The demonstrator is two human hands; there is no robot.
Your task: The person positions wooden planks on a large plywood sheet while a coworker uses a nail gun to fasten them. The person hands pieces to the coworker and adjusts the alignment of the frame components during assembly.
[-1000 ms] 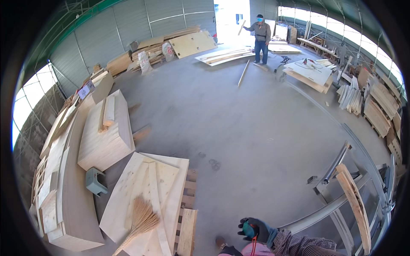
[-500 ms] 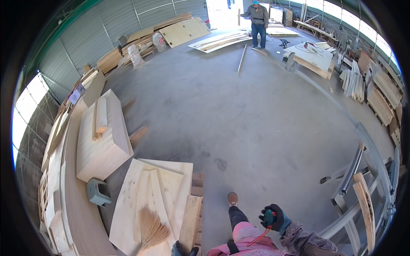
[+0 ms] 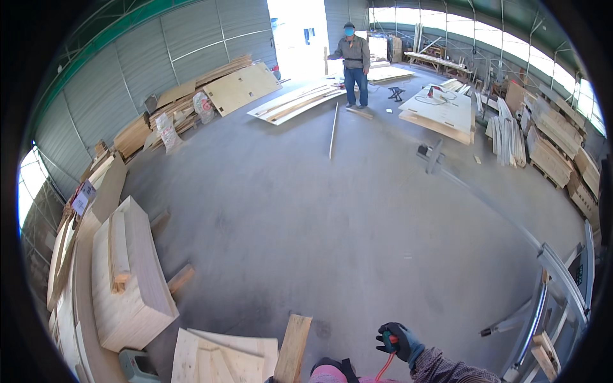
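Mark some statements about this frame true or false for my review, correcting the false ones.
1. The gloved right hand holds a small object. True.
2. The cord below it is blue. False: it is red.
3. The far person is sitting. False: they are standing.
4. A wooden plank is left of the right hand. True.
5. The stool is right of the plywood sheets. False: it is left of them.
6. A red item rests on the board stack. True.

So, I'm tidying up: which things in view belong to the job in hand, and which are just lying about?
Job in hand:
red-and-green device, in the right hand
wooden plank at the picture's lower edge, probably

Seemingly just lying about:
grey stool
white sack
long thin strip
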